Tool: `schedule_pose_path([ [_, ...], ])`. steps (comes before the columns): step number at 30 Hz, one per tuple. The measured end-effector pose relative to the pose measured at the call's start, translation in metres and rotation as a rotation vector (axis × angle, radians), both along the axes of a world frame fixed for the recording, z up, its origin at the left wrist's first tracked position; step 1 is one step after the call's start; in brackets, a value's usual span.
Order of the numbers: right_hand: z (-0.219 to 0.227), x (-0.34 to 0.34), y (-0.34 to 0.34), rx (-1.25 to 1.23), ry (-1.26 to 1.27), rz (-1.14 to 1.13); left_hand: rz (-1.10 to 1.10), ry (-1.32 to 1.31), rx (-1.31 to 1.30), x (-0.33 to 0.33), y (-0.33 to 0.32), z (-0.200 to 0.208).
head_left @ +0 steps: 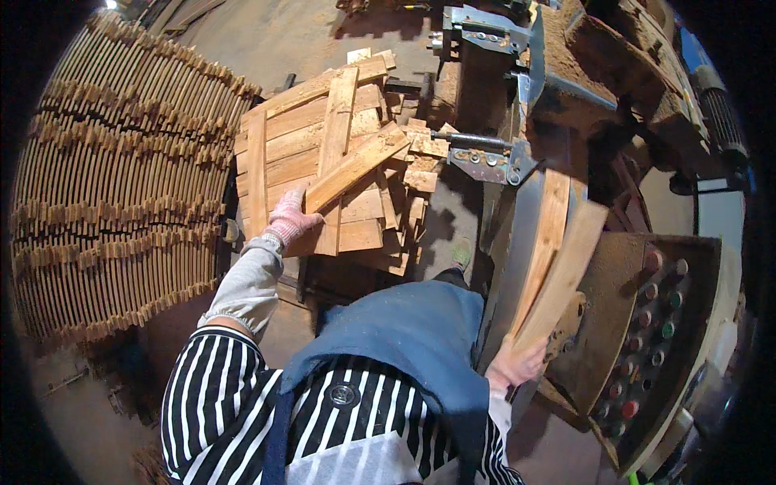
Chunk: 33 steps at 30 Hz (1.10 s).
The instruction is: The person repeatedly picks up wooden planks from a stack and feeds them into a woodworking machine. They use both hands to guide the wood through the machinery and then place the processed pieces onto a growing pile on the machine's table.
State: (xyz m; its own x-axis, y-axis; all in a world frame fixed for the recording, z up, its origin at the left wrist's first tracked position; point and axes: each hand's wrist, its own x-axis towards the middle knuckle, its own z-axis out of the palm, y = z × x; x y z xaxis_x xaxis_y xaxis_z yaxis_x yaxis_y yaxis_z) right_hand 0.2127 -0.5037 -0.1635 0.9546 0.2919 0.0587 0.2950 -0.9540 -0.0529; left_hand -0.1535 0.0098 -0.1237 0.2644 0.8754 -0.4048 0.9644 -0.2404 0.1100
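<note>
My left hand (293, 220), in a pinkish knit glove, is closed on the near end of a wooden board (360, 167) that lies slantwise across a stack of boards (283, 149). At my right, my gloved right hand (517, 364) grips the near end of another wooden plank (566, 271), which tilts up and away over the machine. Beside that plank, a second plank (546, 234) lies lengthwise along the machine's metal bed (511, 250). My right fingers are partly hidden, so I cannot tell whether they also touch the second plank.
Long rows of stacked wooden strips (121, 178) stand at the left. Metal clamp brackets (485, 158) jut from the machine toward the board stack. A dusty control panel (655, 339) with several coloured buttons sits at the right. Sawdust (558, 48) covers the machine's far part.
</note>
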Motion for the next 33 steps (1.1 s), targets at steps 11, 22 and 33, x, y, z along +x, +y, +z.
schedule_pose_path([
  [11,-0.001,0.104,0.163,0.351,-0.097,0.234,0.497,-0.349,0.264,0.098,0.027,0.012],
  [22,0.0,-0.055,-0.015,0.061,0.213,0.226,0.496,-0.077,0.123,0.098,0.015,0.018],
  [33,0.003,-0.013,0.249,0.259,0.123,0.627,0.421,-1.152,-0.059,0.085,-0.038,0.06],
])
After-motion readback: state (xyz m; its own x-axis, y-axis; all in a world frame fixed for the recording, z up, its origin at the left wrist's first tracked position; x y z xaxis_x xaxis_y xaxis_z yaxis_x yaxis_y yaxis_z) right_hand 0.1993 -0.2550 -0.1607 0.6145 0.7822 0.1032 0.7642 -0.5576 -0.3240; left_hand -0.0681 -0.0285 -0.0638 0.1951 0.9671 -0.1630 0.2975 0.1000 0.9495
